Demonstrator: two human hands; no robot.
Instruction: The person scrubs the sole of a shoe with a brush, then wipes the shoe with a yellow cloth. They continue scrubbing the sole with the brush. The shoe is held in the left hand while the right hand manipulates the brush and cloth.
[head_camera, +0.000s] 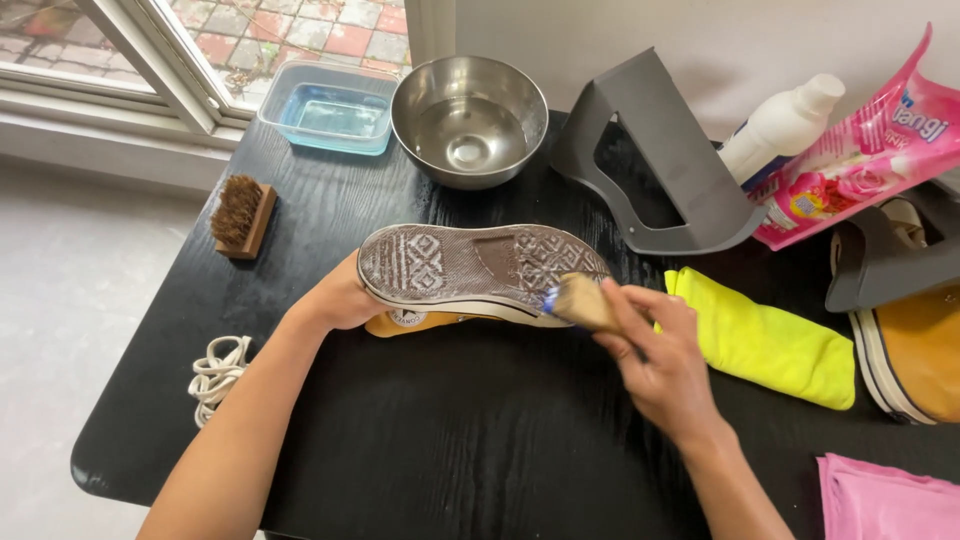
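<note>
Head-camera view showed the left hand (345, 295) closed around the heel end of a mustard-yellow sneaker (478, 270), holding it sole-up at the middle of the black table (450, 440), while the right hand (655, 360) gripped a small wooden brush (583, 302) whose tip touched the sole's toe end. Far behind the shoe stood a steel bowl (468, 120) with a clear tub of water (330, 108) to its left, and a second bristle brush (241, 215) and loose white laces (215, 375) lay toward the left edge. Just right of the working hand lay a yellow-green cloth (770, 345), with a pink cloth (885, 500) near the right corner.
</note>
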